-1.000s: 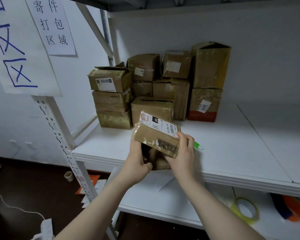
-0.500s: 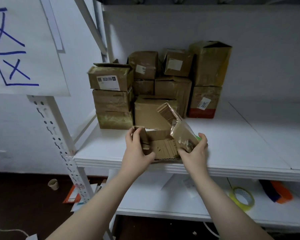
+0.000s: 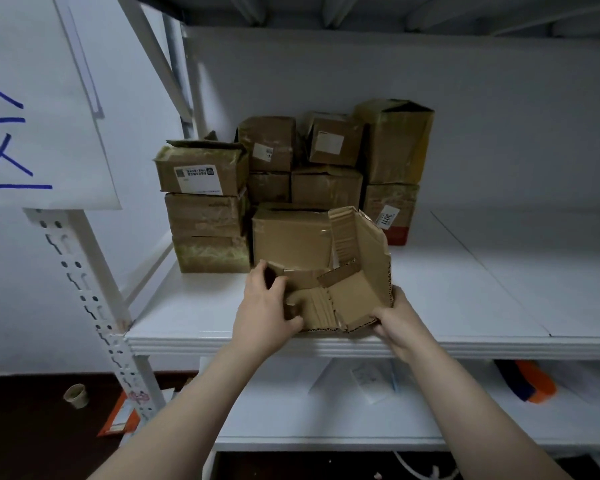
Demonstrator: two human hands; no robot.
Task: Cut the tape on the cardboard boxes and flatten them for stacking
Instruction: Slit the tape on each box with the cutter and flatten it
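Observation:
An opened small cardboard box (image 3: 347, 299) lies partly unfolded at the front edge of the white shelf (image 3: 194, 327). Its right panel and flaps stand up, and the corrugated inside faces me. My left hand (image 3: 264, 306) grips the box's left wall, thumb inside. My right hand (image 3: 394, 318) holds the lower right corner of the raised panel. Behind it stands a pile of several taped brown boxes (image 3: 201, 209), some with white labels.
A white upright post (image 3: 94, 306) with slots stands at the left. A paper sign (image 3: 39, 109) with blue writing hangs above it. The lower shelf (image 3: 291, 420) holds papers and an orange-and-blue object (image 3: 530, 379). A small cup (image 3: 76, 395) sits on the dark floor.
The box was held closed in the air a second ago. It came down onto the shelf edge and its walls and flaps have spread open wider.

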